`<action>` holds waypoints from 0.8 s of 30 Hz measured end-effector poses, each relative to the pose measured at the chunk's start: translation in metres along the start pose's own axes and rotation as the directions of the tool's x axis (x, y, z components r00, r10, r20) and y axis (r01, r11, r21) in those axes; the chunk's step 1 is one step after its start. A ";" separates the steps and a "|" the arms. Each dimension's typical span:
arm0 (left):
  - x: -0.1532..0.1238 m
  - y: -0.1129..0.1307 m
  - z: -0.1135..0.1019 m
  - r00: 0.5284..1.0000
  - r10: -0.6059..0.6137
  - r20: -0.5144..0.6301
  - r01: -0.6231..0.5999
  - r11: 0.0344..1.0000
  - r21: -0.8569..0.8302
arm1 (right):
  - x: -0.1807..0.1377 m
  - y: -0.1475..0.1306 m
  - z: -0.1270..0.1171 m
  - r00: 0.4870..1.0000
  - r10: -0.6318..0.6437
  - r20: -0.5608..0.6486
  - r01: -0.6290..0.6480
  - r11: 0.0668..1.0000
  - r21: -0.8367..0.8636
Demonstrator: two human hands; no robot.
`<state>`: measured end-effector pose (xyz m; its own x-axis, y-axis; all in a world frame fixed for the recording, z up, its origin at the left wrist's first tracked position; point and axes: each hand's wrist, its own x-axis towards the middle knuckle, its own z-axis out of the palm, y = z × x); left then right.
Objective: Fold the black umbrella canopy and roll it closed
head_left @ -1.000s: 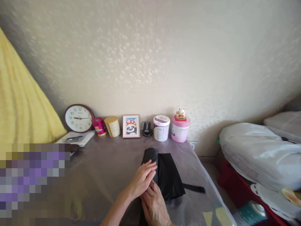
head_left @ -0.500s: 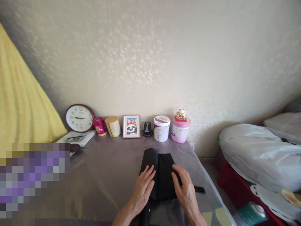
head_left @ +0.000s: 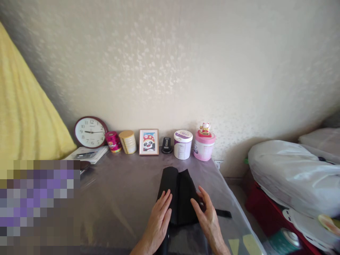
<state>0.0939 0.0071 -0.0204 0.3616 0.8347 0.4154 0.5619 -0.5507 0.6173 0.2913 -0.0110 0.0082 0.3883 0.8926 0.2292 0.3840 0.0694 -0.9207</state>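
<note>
A black folded garment (head_left: 179, 193) lies on the grey table (head_left: 124, 191) in front of me, with a black strap (head_left: 222, 213) trailing off to its right. My left hand (head_left: 158, 221) lies flat on the garment's left side, fingers stretched out together. My right hand (head_left: 207, 216) rests on the garment's right edge, fingers extended and slightly curled over the fold. Neither hand holds anything else.
Along the wall stand a round clock (head_left: 90, 131), a red tin (head_left: 113, 141), a gold tin (head_left: 128, 142), a framed panda picture (head_left: 148, 141), a small black device (head_left: 166, 145), a white tub (head_left: 182, 144) and a pink tub (head_left: 203, 145). Bagged bundles (head_left: 292, 173) lie at right.
My right hand moved out from beneath my left to the garment's right side, then drew inward. The garment's right part now looks narrower, folded toward the middle.
</note>
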 end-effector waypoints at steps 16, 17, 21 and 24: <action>-0.001 -0.003 0.004 0.999 0.008 -0.036 -0.008 1.000 -0.018 | -0.009 -0.012 0.019 0.997 -0.052 0.048 0.050 0.998 0.038; -0.001 -0.003 0.005 0.999 0.000 -0.037 -0.001 1.000 -0.026 | -0.007 -0.016 0.022 0.996 -0.060 0.067 0.056 0.997 0.059; -0.002 -0.004 0.006 0.998 -0.053 -0.034 0.050 0.996 -0.074 | -0.004 -0.035 0.035 0.988 -0.096 0.125 0.076 0.985 0.155; -0.003 -0.007 0.009 0.994 -0.110 -0.023 0.105 0.981 -0.163 | -0.004 -0.049 0.046 0.975 -0.143 0.173 0.111 0.977 0.184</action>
<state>0.0959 0.0086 -0.0317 0.2804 0.8897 0.3602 0.4678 -0.4544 0.7581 0.2320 0.0026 0.0377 0.1790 0.9369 0.3003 0.2642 0.2483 -0.9320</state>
